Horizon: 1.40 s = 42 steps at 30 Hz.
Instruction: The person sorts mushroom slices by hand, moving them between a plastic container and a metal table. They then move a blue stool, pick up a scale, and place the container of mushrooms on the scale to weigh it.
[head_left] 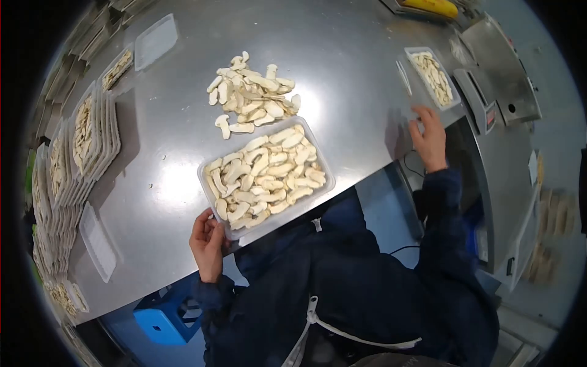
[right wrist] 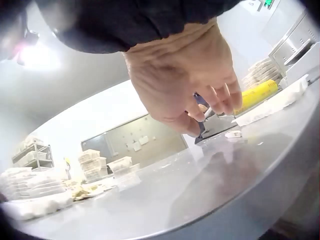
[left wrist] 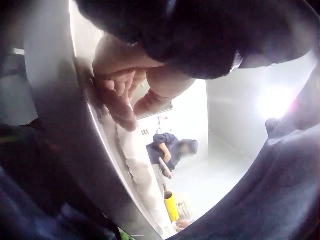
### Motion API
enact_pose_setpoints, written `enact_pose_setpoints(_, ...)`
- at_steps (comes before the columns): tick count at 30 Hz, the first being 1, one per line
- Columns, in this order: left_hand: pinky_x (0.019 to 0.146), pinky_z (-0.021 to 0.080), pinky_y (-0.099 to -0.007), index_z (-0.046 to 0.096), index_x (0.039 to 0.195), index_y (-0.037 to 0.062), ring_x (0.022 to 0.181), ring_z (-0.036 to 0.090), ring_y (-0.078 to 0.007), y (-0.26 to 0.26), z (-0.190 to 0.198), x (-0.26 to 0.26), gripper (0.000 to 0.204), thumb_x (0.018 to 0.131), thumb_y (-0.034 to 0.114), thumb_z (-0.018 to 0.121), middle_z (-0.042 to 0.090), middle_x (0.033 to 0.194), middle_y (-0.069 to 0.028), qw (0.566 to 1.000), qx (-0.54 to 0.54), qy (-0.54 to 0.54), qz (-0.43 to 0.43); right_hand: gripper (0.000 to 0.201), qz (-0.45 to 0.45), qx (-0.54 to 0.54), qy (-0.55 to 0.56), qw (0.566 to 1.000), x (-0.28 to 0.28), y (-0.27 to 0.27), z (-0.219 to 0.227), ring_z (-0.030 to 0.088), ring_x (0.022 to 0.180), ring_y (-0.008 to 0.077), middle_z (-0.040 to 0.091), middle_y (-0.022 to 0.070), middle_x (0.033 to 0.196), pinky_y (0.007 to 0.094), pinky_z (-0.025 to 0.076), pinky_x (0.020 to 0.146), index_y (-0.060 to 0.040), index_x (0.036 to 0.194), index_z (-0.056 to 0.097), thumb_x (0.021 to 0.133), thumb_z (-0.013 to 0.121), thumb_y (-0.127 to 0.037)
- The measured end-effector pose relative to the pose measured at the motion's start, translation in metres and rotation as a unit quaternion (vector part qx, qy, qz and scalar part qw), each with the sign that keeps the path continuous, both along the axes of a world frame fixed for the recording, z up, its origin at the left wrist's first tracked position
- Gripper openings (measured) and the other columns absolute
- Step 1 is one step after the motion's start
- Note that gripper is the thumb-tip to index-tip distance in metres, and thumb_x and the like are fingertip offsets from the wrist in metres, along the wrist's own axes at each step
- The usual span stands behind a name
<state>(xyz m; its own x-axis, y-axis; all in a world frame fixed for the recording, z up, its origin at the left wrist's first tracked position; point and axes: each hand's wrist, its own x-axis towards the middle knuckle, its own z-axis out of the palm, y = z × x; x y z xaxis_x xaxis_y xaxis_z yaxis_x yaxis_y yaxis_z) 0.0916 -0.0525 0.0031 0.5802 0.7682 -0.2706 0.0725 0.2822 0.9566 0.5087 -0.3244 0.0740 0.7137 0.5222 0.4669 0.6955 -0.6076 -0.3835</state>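
Clear plastic tray [head_left: 208, 183] full of pale mushroom slices [head_left: 266, 174] sits at the near edge of the steel surface [head_left: 342, 73], right in front of the person. Left hand [head_left: 208, 241] is at the tray's near-left corner, fingers [left wrist: 120, 97] curled against the surface edge; whether its grip clasps the tray, cannot tell. Right hand [head_left: 430, 137] is well apart to the right, fingers relaxed and spread, palm down just over the surface, grip released, holding nothing. Loose pile of slices [head_left: 254, 95] lies just behind the tray. A smaller filled tray [head_left: 433, 76] is just beyond the right hand. Stacked filled trays [head_left: 85, 140] line the left side.
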Motion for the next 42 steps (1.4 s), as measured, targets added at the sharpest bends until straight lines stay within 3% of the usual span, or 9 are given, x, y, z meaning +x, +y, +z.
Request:
enact_pose_setpoints(4,0.059,0.045,-0.0218,0.051,0.133,-0.0039,0.066,0.055,-0.0072,0.004,-0.002,-0.002,0.037,0.097,0.005,0.059,0.058,0.085,-0.0009,0.999,0.027,0.006,-0.035,0.006,-0.089,0.076,0.020,0.993,-0.069,-0.044,-0.047,0.062,0.069,0.0270,0.062,0.0117,0.078,0.0365,0.049,0.065,-0.0038,0.087,0.062,0.089,0.060,-0.009)
enact_pose_setpoints(7,0.062,0.046,-0.0219,0.051,0.134,-0.0043,0.067,0.055,-0.0078,0.005,-0.001,-0.010,0.038,0.100,0.011,0.057,0.060,0.085,-0.0022,0.998,0.039,0.004,-0.046,0.018,-0.125,-0.168,0.155,0.965,-0.094,-0.097,-0.133,0.068,0.085,0.0361,0.069,0.0171,0.095,0.0468,0.053,0.076,-0.0062,0.101,0.067,0.088,0.061,-0.017)
enact_pose_setpoints(9,0.060,0.045,-0.0233,0.059,0.119,-0.0037,0.062,0.054,-0.0084,0.003,0.009,-0.034,0.027,0.103,0.016,0.054,0.063,0.081,-0.0046,0.997,0.058,0.042,-0.005,0.037,-0.034,-0.352,0.314,0.881,-0.113,-0.129,-0.190,0.065,0.101,0.0397,0.070,0.0185,0.106,0.0478,0.050,0.085,-0.0062,0.119,0.065,0.087,0.065,-0.025)
enact_pose_setpoints(10,0.055,0.042,-0.0231,0.062,0.102,-0.0027,0.060,0.056,-0.0097,0.007,0.018,-0.057,0.025,0.104,0.019,0.050,0.063,0.075,-0.0052,0.988,0.119,0.057,-0.075,0.045,0.002,-0.379,0.348,0.858,-0.123,-0.142,-0.211,0.063,0.109,0.0395,0.067,0.0205,0.116,0.0458,0.049,0.092,-0.0091,0.126,0.064,0.085,0.067,-0.027)
enact_pose_setpoints(12,0.053,0.043,-0.0254,0.064,0.089,-0.0039,0.057,0.059,-0.0139,0.011,0.014,-0.106,0.033,0.104,0.021,0.049,0.067,0.073,-0.0102,0.976,0.018,0.066,-0.205,0.034,0.002,-0.334,0.468,0.818,-0.134,-0.152,-0.235,0.063,0.103,0.0440,0.067,0.0268,0.109,0.0514,0.048,0.088,-0.0032,0.110,0.068,0.086,0.063,-0.026)
enact_pose_setpoints(16,0.061,0.055,-0.0312,0.065,0.105,-0.0084,0.063,0.068,-0.0240,0.008,-0.069,-0.174,0.035,0.100,0.025,0.054,0.071,0.087,-0.0180,0.894,-0.139,0.240,-0.353,0.035,-0.015,-0.267,0.616,0.741,-0.153,-0.173,-0.247,0.063,0.104,0.0426,0.067,0.0256,0.110,0.0506,0.048,0.089,-0.0032,0.112,0.068,0.087,0.063,-0.027)
enact_pose_setpoints(19,0.067,0.057,-0.0365,0.063,0.113,-0.0040,0.071,0.069,-0.0267,-0.022,-0.150,-0.168,0.038,0.099,0.029,0.054,0.069,0.099,-0.0198,0.860,-0.169,0.418,-0.237,0.036,-0.034,-0.252,0.645,0.720,-0.155,-0.191,-0.245,0.063,0.104,0.0416,0.067,0.0248,0.111,0.0500,0.048,0.089,-0.0033,0.113,0.067,0.087,0.062,-0.027)
enact_pose_setpoints(25,0.074,0.053,-0.0390,0.055,0.120,-0.0017,0.082,0.062,-0.0276,-0.098,-0.264,-0.148,0.046,0.096,0.038,0.050,0.061,0.109,-0.0187,0.837,-0.305,0.347,-0.295,0.037,-0.083,-0.235,0.669,0.700,-0.178,-0.216,-0.248,0.062,0.106,0.0395,0.067,0.0231,0.113,0.0487,0.048,0.090,-0.0034,0.116,0.066,0.089,0.062,-0.028)
enact_pose_setpoints(42,0.093,0.039,-0.0461,0.032,0.140,0.0046,0.115,0.041,-0.0301,-0.139,-0.183,-0.066,0.076,0.090,0.062,0.040,0.038,0.137,-0.0155,0.792,-0.454,0.381,-0.143,0.041,-0.112,-0.309,0.727,0.603,-0.082,-0.214,-0.239,0.062,0.109,0.0336,0.067,0.0183,0.117,0.0452,0.048,0.093,-0.0037,0.123,0.063,0.092,0.061,-0.031)
